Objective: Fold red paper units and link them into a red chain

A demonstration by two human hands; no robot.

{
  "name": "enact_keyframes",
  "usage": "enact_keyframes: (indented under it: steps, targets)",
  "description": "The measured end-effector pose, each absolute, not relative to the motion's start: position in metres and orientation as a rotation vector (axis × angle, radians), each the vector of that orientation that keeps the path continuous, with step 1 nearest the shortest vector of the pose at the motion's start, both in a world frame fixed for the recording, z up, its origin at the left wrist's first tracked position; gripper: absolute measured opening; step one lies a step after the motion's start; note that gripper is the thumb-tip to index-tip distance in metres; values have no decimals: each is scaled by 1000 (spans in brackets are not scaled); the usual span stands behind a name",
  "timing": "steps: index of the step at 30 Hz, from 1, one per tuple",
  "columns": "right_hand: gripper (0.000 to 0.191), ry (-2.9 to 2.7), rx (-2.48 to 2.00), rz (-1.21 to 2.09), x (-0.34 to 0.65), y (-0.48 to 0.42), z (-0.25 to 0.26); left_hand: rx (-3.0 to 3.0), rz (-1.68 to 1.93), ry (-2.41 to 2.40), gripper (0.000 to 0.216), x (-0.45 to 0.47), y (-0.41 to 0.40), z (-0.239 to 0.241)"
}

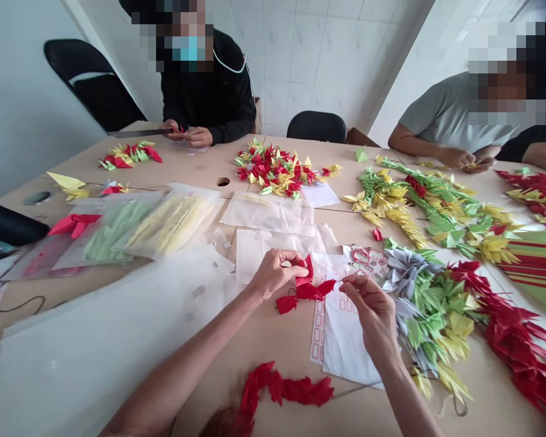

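My left hand [273, 272] is closed in a pinch on a short chain of red folded paper pieces [307, 289] held just above the table. My right hand [368, 306] pinches the right end of the same chain, fingers curled. Under both hands lies a white sheet with red printed boxes [341, 340]. A longer curved string of red folded pieces [282, 388] lies near the table's front edge, between my forearms.
Plastic bags of green and yellow paper [141, 227] lie at left. Piles of red, yellow and green folded pieces [277, 169] and long assembled strands [441, 303] cover the middle and right. Two other people sit across the table, hands busy with paper.
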State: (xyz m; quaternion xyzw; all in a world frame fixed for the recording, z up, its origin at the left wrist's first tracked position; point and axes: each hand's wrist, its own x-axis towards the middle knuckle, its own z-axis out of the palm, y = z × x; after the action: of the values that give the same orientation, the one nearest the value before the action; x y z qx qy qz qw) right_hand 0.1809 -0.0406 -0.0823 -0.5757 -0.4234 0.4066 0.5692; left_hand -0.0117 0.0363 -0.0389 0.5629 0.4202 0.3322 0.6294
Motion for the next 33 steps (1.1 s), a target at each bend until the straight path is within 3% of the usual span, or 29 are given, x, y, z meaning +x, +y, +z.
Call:
enact_keyframes:
  steps: [9,15,33]
  targets:
    - [16,-1198,-1182,1198,164,3,-61,1206,689,801,7,-25,43,-32]
    - [40,-1459,-1087,1533,154,21,-63,1189,655,755,6,-29,46,-31]
    - [19,-1480,-1124,1639,169,26,-58,1325,509,748,9,-23,42,-35]
